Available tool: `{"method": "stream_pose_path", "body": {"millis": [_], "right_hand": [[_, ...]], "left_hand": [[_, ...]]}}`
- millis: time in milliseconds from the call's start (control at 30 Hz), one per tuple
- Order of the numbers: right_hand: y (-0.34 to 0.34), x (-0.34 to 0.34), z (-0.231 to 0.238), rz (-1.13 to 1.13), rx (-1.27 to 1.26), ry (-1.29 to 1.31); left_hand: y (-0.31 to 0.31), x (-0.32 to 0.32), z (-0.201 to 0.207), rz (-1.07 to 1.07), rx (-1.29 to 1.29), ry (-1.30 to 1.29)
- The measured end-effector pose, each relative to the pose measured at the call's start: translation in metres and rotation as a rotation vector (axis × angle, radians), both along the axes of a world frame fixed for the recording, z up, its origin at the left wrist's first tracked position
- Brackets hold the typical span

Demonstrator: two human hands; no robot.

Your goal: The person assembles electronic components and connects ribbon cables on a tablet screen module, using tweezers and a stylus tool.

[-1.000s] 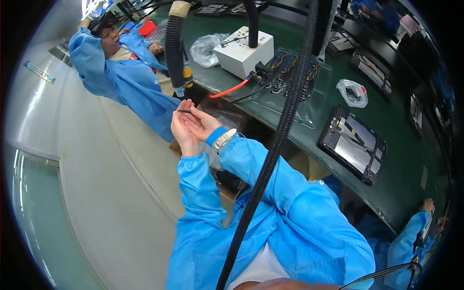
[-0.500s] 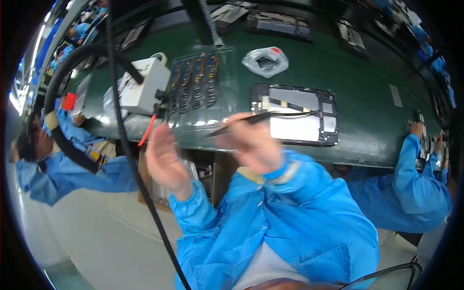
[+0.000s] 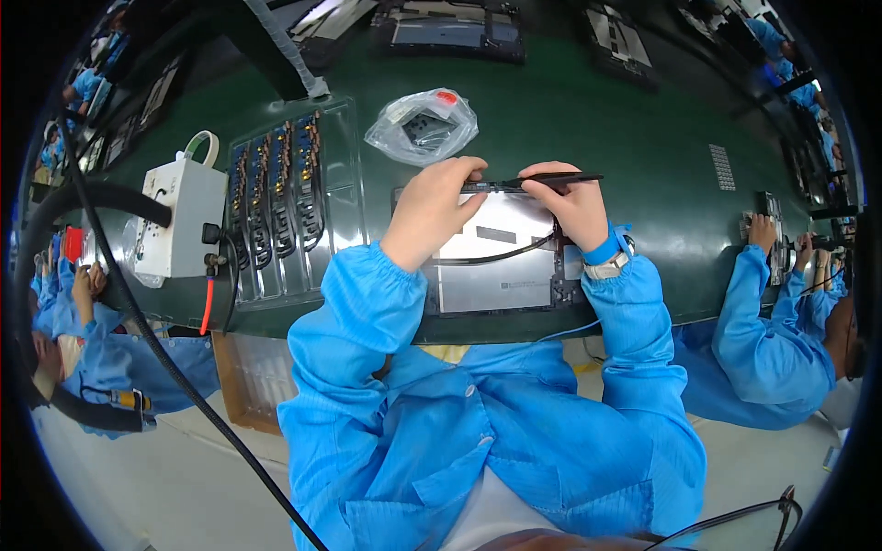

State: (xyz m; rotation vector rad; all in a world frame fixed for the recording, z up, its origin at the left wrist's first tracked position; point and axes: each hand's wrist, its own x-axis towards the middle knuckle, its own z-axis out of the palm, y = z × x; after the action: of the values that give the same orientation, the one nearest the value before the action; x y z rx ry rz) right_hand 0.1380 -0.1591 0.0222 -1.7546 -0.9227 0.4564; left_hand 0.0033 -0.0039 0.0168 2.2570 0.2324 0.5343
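A tablet-like device body point(image 3: 496, 291) with silver panels and a dark frame lies on the green bench before me. Over its far edge my left hand point(image 3: 434, 209) is closed, thumb and fingers pinching the end of a thin dark strip point(image 3: 494, 186). My right hand point(image 3: 571, 209) is closed round black tweezers point(image 3: 568, 175), its fingertips at the strip's other end. A black cable point(image 3: 501, 258) curves across the silver panels between my hands. Whether it joins the strip is hidden by my fingers.
Left stands a clear tray point(image 3: 344, 197) with rows of small boards and black cables. Beside it are a white box point(image 3: 184, 216) and a thick black hose point(image 3: 87, 197). A plastic bag point(image 3: 424, 129) lies beyond my hands. Co-workers sit at both sides.
Both hands have moved from the bench's near edge onto the device's far edge. My left hand, open before, now pinches the strip. The tweezers have swung round to point right.
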Motion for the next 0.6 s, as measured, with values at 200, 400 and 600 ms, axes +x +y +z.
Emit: {"method": "stream_pose_path", "body": {"millis": [200,400,600], "right_hand": [[0.0045,-0.0061,0.0047,0.021,-0.032,-0.098],[0.0056,-0.0071,0.0028,0.044,-0.032,-0.123],[0.0035,-0.0086,0.0082,0.023,-0.014,-0.07]], "left_hand": [[0.0,0.0003,0.0009,-0.029,0.129,0.041],[-0.0024,0.0014,-0.0049,-0.057,0.288,-0.028],[-0.0018,0.0016,-0.0037,-0.052,0.305,-0.037]]}}
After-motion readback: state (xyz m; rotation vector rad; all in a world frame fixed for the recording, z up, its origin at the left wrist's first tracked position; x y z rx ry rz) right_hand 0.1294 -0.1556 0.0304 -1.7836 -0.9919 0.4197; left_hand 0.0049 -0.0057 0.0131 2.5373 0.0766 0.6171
